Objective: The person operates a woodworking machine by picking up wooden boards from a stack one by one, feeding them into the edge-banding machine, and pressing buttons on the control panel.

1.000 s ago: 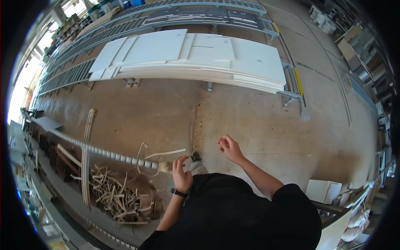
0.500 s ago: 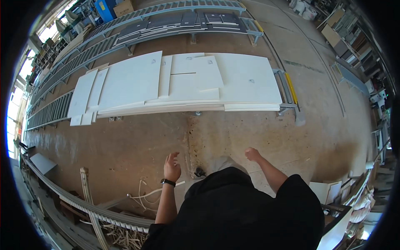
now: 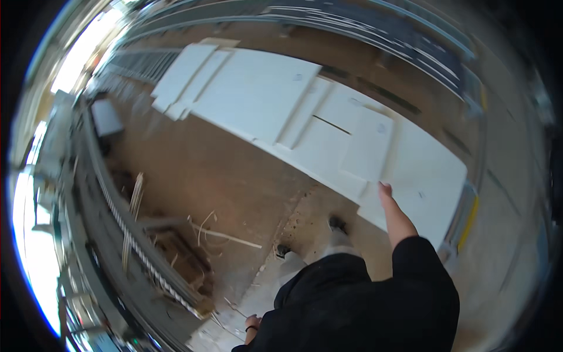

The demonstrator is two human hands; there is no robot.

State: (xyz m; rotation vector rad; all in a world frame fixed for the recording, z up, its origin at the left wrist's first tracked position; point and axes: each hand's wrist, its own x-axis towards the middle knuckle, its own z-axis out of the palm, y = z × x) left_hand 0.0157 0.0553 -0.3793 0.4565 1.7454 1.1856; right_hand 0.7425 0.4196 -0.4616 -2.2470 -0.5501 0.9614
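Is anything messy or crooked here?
Yes. Thin wood strips lie scattered on the dusty floor beside the roller rail. The white boards lie unevenly, overlapping with edges out of line. The right hand reaches toward them.

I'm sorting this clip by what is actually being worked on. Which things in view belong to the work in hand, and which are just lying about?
In hand:
- right hand, reaching to the edge of the white panels
- left hand, low by the body, holding nothing visible

Lying about:
- thin wood offcut strips on the floor
- roller conveyor rail
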